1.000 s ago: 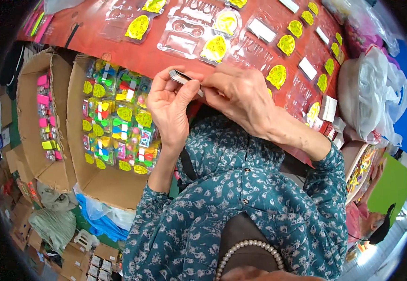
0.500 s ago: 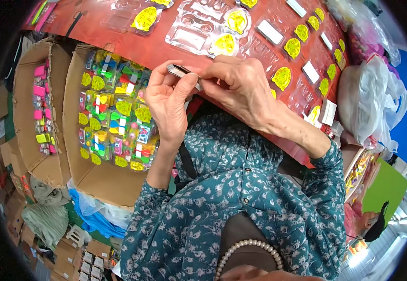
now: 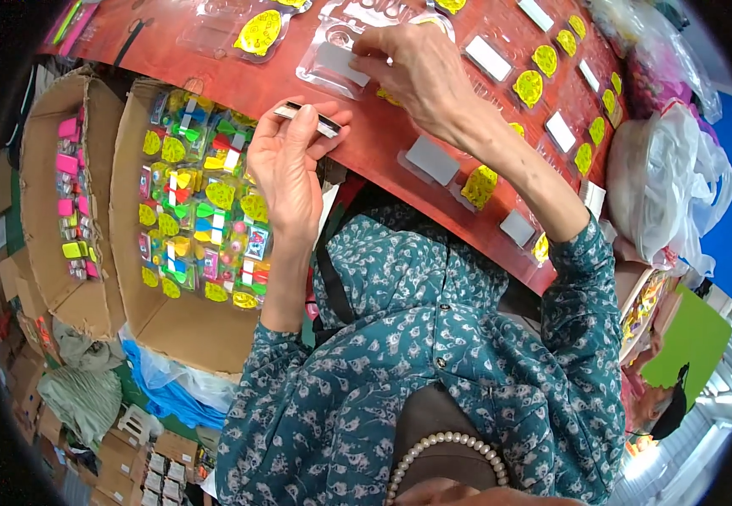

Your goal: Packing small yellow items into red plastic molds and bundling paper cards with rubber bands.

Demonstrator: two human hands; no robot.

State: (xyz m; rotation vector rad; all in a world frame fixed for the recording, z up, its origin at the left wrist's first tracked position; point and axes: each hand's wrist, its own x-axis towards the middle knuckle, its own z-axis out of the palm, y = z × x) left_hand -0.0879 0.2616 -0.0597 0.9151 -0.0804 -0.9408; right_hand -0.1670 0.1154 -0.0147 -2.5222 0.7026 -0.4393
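Touching a grey card (image 3: 337,62) at a clear tray (image 3: 310,72) on the desk (image 3: 374,139)'s far side, the right hand (image 3: 420,80) curls, pinch unclear! Nearer, the left hand (image 3: 287,173) pinches a slim flat stack (image 3: 325,126). Looks like card-laying; next calls for squared, gentle release.
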